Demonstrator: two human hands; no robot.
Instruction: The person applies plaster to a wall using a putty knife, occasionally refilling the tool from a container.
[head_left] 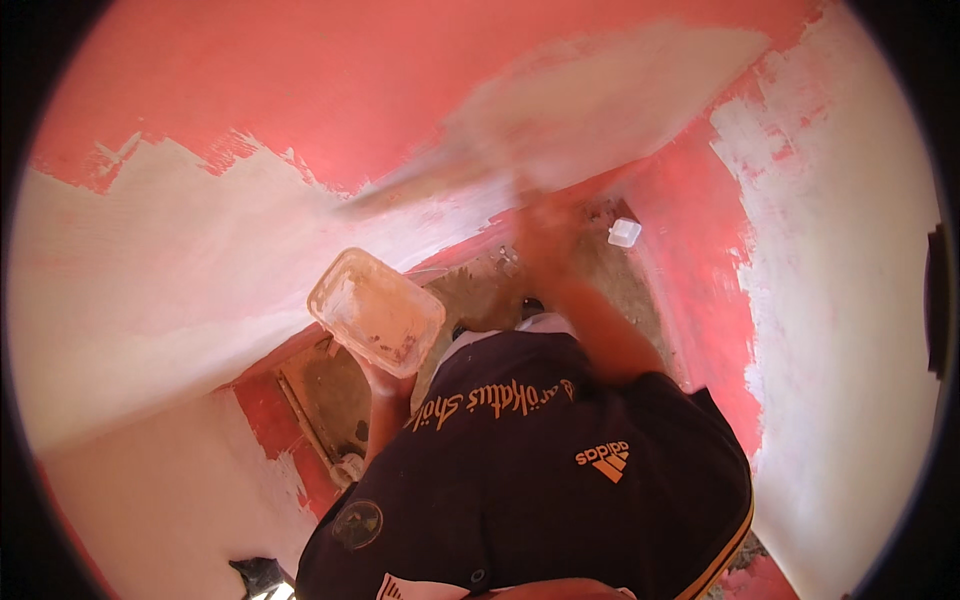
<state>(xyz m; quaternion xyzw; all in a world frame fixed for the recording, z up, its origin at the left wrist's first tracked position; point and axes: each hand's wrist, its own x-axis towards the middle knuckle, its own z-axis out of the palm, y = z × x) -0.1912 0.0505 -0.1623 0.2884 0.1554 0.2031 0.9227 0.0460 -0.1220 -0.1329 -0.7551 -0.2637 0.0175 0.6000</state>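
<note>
My left hand (385, 378) holds up a rectangular clear plastic tub (377, 310) from beneath. Inside, the tub is coated with a pale residue and carries a few darker smears near one corner. My right hand (545, 215) reaches forward to the wall (270, 90), smeared by motion, so its fingers and anything in them cannot be made out. A blurred, long streak runs leftward across the wall from beside that hand. This wall is red-pink above, with a whitish coat over its lower part and a broad damp-looking pale patch at the upper right.
Another wall (840, 300) stands on the right, partly red and partly white. A small white container (624, 233) lies on the dirty floor (335, 395) in the far corner. Along the left, a long thin bar (305, 420) rests by the wall's foot. A dark object (258, 575) sits lower left.
</note>
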